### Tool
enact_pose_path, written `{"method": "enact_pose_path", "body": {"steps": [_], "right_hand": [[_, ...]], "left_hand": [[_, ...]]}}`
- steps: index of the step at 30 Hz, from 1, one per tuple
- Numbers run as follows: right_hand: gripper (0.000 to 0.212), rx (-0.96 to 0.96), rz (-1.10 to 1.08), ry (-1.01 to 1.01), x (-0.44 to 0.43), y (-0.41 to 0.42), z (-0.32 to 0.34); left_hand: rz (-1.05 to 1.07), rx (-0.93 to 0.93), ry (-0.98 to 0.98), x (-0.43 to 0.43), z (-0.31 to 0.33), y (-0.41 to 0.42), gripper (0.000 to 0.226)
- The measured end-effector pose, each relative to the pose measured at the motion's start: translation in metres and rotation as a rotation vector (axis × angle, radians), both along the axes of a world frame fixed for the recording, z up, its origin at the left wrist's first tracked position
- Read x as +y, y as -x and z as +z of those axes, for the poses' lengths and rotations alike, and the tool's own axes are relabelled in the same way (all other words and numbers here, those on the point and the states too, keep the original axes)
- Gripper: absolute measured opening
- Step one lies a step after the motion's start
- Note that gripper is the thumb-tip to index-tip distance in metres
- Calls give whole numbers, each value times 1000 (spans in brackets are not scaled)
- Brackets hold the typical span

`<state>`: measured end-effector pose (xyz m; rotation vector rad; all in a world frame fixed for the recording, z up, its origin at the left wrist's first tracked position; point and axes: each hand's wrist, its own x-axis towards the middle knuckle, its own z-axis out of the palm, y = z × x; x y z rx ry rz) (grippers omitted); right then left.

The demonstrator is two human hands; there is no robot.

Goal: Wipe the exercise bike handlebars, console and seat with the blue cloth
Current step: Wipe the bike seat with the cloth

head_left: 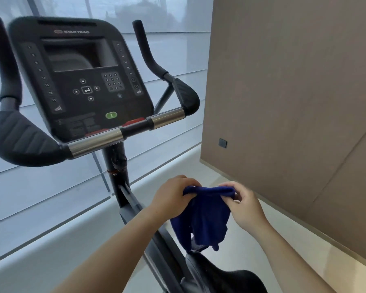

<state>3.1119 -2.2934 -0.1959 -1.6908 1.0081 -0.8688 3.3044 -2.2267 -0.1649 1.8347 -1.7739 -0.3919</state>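
A dark blue cloth (205,216) hangs between my hands in the lower middle of the head view. My left hand (171,196) grips its top left corner and my right hand (244,205) pinches its top right corner. The cloth's lower edge dangles just above the black seat (224,275) at the bottom. Above and to the left stands the black console (80,75) with its dark screen and keypad. The handlebars (114,136) run across below it, with chrome sections, padded elbow rests and upright grips on both sides.
A frosted glass window wall (30,197) stands behind the bike, with a pale ledge (61,235) along its foot. A tan wall (294,102) with a small dark socket (222,142) rises on the right. The bike's dark post (114,176) descends below the handlebars.
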Motion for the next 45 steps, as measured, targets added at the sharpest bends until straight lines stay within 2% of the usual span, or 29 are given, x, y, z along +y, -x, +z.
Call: {"method": "enact_pose_path", "body": {"steps": [9,15,18,20,23,25,28,31,34,41,45], "right_hand": [[39,252,-159,-9,59,26,-46],[22,657,-80,-107,108,32,-88],[21,747,12,-159,118,29,-103],[24,772,48,-215,121,25,-107],[24,797,-44,-207,116,15,-112],[21,834,-149,-98,109,3,-118],[28,896,-246,40,101,-16,-139],[35,1025,-252,152,104,-27,-167],[39,1070,-310,146,106,-28,-181],[43,1118,-333,137,101,-30,-185],[38,1094,-301,162,101,-28,-180]], "left_hand": [[-361,72,-170,2,-63,1,22],[-598,16,-404,17,-121,11,26],[-657,-27,-454,20,-138,8,30],[-680,-35,-515,20,-146,4,36],[-693,4,-612,20,-153,3,41],[-642,9,-518,18,-157,5,36],[-540,-148,-358,12,-170,12,48],[-597,-280,-444,13,-191,22,59],[-658,-414,-451,14,-208,26,57],[-644,-475,-452,15,-211,26,57],[-589,-467,-475,20,-203,31,56]]}}
